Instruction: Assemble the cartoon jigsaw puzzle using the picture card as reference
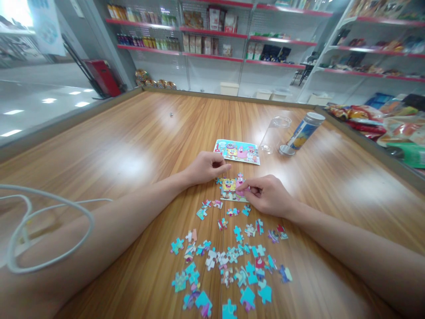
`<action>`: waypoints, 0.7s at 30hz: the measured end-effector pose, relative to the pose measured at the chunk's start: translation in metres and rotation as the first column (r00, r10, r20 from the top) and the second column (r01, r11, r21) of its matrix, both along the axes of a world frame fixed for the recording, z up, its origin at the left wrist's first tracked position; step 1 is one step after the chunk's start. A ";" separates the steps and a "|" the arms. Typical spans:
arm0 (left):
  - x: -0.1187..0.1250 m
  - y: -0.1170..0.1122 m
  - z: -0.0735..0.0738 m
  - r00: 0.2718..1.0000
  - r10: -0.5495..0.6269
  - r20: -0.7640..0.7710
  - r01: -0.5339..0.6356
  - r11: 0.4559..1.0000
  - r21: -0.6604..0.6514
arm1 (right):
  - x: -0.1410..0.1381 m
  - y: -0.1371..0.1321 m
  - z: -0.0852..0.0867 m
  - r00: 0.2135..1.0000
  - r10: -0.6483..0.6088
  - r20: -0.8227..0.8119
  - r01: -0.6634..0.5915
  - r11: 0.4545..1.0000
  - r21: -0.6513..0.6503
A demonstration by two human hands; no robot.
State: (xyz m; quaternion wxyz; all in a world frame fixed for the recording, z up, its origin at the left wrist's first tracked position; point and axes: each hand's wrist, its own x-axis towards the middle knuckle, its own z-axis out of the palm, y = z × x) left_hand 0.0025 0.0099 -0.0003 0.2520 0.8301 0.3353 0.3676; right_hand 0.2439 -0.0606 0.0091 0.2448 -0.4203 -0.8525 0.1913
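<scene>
Wood-grain counter is standing before stocked shelves, bearing one picture card, one clear container, one can. Nearer, one part-joined puzzle is lying; right hand is touching it, left hand beside; fingers are resting half-curled, any grip indeterminable.

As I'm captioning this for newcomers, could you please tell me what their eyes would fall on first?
Probably the bright puzzle pieces scattered across the near middle of the table. Just beyond them, the right hand is at the partly joined puzzle, with the left hand close by. Farther back lies the picture card, with a blue can off to its right.
</scene>
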 end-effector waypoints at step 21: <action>-0.001 -0.005 0.005 0.978 -0.158 -0.135 0.172 0.980 0.101 | 0.000 0.001 -0.002 1.000 0.024 -0.012 -0.024 1.000 0.011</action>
